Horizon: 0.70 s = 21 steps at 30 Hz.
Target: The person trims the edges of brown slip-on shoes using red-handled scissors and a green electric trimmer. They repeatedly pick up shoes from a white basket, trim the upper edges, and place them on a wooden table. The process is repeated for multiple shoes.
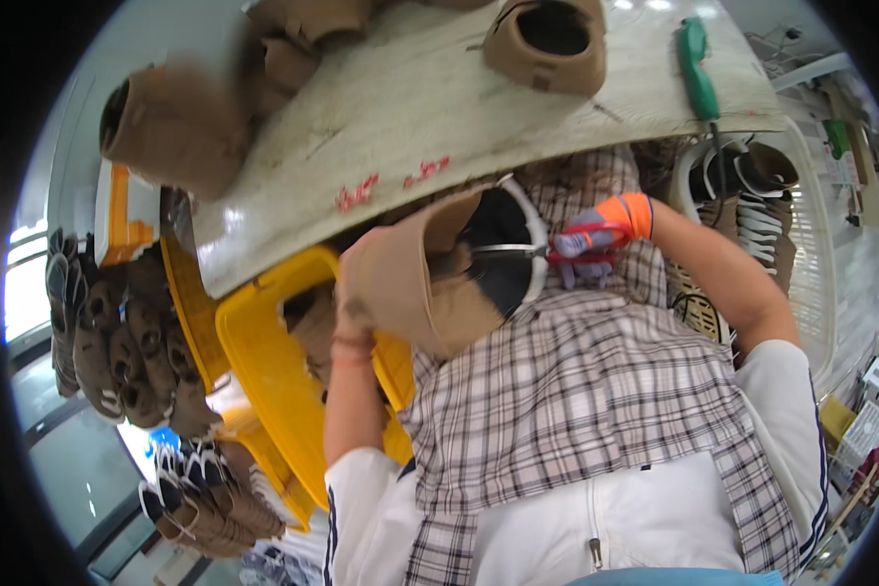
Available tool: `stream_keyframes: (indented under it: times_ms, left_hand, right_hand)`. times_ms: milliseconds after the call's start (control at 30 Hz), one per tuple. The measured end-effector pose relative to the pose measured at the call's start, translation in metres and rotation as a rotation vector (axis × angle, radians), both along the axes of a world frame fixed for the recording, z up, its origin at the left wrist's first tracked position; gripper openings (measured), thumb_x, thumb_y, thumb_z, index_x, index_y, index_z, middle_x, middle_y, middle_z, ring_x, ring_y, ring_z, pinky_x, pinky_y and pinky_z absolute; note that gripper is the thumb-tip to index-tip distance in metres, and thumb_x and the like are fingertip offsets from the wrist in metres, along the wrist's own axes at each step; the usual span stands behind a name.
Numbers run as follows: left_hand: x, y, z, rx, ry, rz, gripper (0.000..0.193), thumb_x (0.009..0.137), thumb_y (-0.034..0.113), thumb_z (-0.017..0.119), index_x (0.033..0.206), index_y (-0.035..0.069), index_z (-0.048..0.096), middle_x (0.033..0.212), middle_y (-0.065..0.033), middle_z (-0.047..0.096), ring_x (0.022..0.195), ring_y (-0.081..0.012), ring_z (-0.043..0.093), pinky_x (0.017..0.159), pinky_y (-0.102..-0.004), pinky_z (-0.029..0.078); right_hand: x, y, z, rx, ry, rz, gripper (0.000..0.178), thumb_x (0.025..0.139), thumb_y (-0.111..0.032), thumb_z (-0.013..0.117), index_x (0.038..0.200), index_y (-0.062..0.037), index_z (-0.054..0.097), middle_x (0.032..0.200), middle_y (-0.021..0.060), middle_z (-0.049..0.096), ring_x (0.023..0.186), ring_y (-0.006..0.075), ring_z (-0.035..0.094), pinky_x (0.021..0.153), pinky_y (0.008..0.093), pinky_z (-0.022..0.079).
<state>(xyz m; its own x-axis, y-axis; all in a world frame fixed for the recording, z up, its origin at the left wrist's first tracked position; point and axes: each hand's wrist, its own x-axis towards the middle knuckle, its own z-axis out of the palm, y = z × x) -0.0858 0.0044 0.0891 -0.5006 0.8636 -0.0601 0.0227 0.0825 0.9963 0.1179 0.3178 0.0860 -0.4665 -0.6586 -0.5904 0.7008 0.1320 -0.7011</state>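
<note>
In front of my lap is a tan boot upper (393, 277), its wide opening turned to the right and showing a black lining edged in white. My left hand (350, 305) is closed around the boot upper's left side, with most of its fingers hidden behind it. My right hand (596, 242), in a grey and orange glove, grips red-handled scissors (615, 234). Their metal blades point left across the opening, against the black lining and white edge. Whether the blades are cutting into the material, I cannot tell.
A worn pale table (400, 127) lies ahead, bearing more brown boot uppers (171, 122) and a green-handled tool (695, 68). Yellow crates (249, 322) stand at left near hanging bunches of uppers (132, 352). At right, a white basket (813, 244) holds more footwear.
</note>
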Motion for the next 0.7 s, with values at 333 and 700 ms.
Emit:
stream_keyframes:
  times_ms: [333, 700]
  left_hand:
    - [-0.039, 0.123, 0.232, 0.419, 1.724, -0.203, 0.023, 0.073, 0.009, 0.057, 0.093, 0.002, 0.064, 0.104, -0.0121, 0.066, 0.094, -0.0275, 0.063, 0.082, -0.0371, 0.050]
    - [-0.063, 0.380, 0.101, 0.263, 1.392, -0.582, 0.040, 0.078, -0.004, 0.050, 0.111, 0.014, 0.062, 0.105, -0.0098, 0.062, 0.105, -0.0276, 0.055, 0.094, -0.0353, 0.044]
  right_hand:
    - [0.040, 0.001, -0.005, -0.171, 0.060, -0.475, 0.093, 0.082, -0.079, 0.025, 0.101, 0.0058, 0.060, 0.062, 0.0011, 0.049, 0.052, 0.0115, 0.048, 0.062, 0.0325, 0.055]
    - [0.042, 0.003, 0.003, -0.215, 0.096, -0.561, 0.091, 0.085, -0.076, 0.029, 0.100, 0.0078, 0.060, 0.059, 0.0023, 0.050, 0.050, 0.0107, 0.048, 0.058, 0.0305, 0.055]
